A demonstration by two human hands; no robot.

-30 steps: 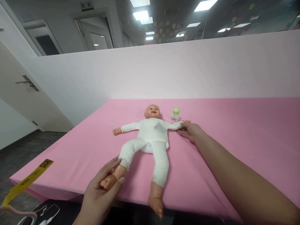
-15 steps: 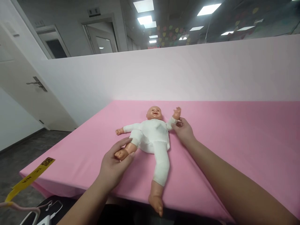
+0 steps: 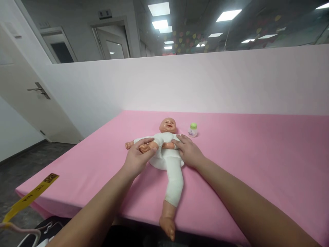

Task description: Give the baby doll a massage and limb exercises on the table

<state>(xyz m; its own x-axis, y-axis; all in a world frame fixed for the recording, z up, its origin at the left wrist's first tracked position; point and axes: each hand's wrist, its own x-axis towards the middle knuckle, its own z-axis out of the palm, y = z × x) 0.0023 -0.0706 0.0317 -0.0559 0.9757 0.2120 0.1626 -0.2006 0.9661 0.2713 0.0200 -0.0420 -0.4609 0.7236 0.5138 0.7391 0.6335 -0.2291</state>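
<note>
On the worktop [image 3: 246, 164], a doll [image 3: 169, 163] lies supine, left hand [image 3: 136, 159] with fingers clamped on its bent leg [image 3: 153, 145], right hand [image 3: 190, 153] likewise on its folded arm [image 3: 168, 145].

One left hand [image 3: 140, 155], one right hand [image 3: 189, 151], one doll [image 3: 172, 163], one bottle [image 3: 192, 131].
The hands make two, on two forearms [image 3: 228, 187]; the doll counts one head [image 3: 168, 126], two arms [image 3: 138, 140], two legs [image 3: 174, 185] and two feet [image 3: 168, 225], the bottle one cap [image 3: 193, 125]. There is one pink cloth [image 3: 244, 154], one yellow strip [image 3: 31, 196], one white low wall [image 3: 218, 82], and one near door [image 3: 23, 108] with one handle [image 3: 38, 90]. Two far doors [image 3: 111, 44] show too, plus more than five ceiling lights [image 3: 228, 15], the faintest too hazy to count.
</note>
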